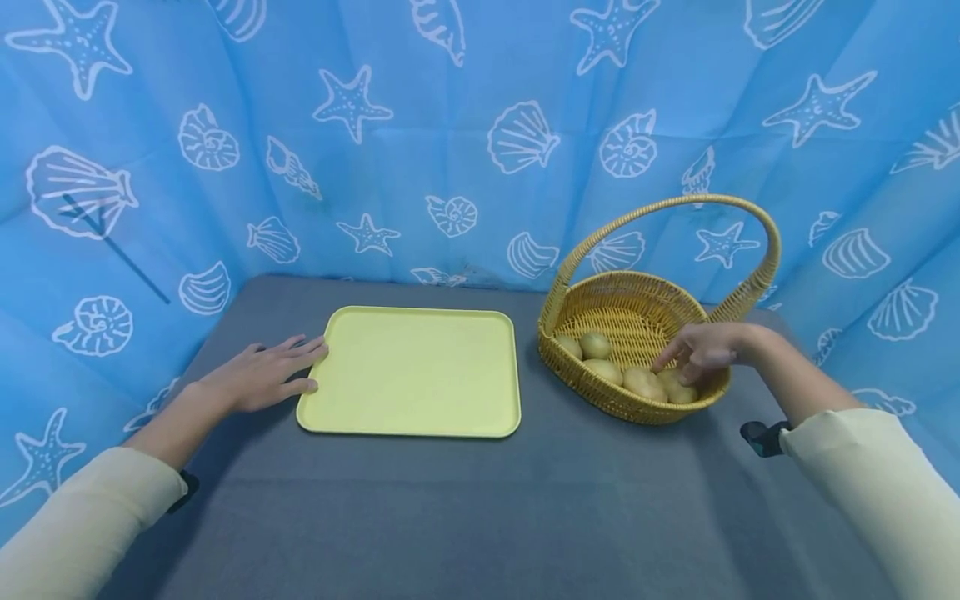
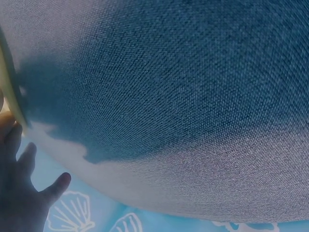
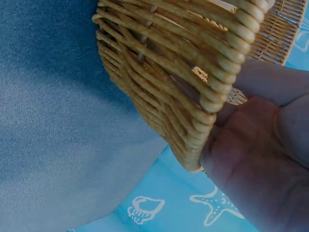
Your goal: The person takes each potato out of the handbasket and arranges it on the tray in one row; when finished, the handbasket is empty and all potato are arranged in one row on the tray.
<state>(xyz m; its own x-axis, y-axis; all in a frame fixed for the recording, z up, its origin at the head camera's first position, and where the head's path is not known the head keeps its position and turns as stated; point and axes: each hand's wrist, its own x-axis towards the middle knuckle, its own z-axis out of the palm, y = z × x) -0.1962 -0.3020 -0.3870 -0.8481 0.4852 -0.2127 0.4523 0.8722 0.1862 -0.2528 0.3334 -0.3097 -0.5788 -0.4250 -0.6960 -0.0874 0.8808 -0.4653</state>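
The left edge of a flat, pale-yellow rectangular tray [image 1: 416, 371] is touched by the left hand [image 1: 262, 375], its fingers held apart. The right hand [image 1: 708, 346] is lowered into an oval, golden wicker basket [image 1: 626, 323] with a tall arched handle [image 1: 697, 200], over the rounded, pale-tan potatoes [image 1: 643, 384] clustered along its near side; whether one is clamped cannot be told (the fingertips are partly hidden). Both tray and basket are set on a grey-cloth-covered table [image 1: 450, 525]. The potatoes are shown in the head view; by the right wrist view, the basket's outer weave is revealed close up.
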